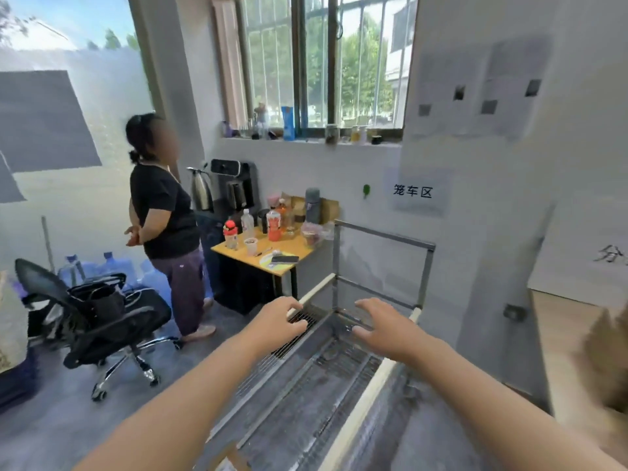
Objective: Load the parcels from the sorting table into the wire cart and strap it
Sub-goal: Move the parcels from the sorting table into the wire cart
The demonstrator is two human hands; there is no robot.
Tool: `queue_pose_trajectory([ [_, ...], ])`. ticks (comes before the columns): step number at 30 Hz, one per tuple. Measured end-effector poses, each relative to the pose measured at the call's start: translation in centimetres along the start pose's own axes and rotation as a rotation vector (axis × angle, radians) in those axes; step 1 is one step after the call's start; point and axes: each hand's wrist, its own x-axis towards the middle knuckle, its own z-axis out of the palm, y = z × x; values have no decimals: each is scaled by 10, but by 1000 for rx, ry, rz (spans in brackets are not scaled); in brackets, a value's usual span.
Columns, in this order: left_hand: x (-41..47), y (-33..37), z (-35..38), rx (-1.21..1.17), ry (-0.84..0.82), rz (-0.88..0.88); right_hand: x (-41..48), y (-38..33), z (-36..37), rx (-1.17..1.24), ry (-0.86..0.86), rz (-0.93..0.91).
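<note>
Left hand and right hand spread, holding nothing, over wire cart, office chair, bystander leftward

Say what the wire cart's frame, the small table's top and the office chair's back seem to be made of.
Cart frame: grey metal tube with a dull sheen, it seems. Table top: smooth yellow board, probably laminate, judging by its thin flat edge. Chair back: black mesh, likely fabric on a plastic frame, though blur leaves this open.
</note>
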Motion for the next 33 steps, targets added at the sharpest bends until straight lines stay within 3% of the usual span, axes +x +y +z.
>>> queue_pose_trajectory([
  [9, -22, 96, 44, 162, -160, 347, -131, 36, -31, -24, 122, 252],
  [16, -49, 150, 104, 130, -300, 628, -232, 47, -30, -61, 180, 529],
  [26, -140, 245, 169, 142, -445, 869, -405, 58, -32, -46, 267, 875],
  [33, -219, 337, 210, 139, -467, 983, -506, 80, -60, -58, 334, 944],
])
